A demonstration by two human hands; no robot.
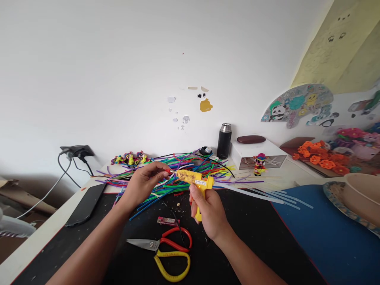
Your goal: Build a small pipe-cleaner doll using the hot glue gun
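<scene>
White wall backs your desk, where bright stems lie heaped along a black mat. Your right hand is wrapped round the handle of the glue gun, held above the mat and pointing left. Your left hand pinches a small red piece at the nozzle — whether they touch, you cannot tell. Nearer you lie a lighter and scissors.

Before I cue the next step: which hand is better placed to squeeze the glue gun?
Probably the right hand: it is wrapped around the yellow glue gun, whose front points toward the left hand. The left looks less free, its fingertips pinching a small red piece at the gun's front.
</scene>
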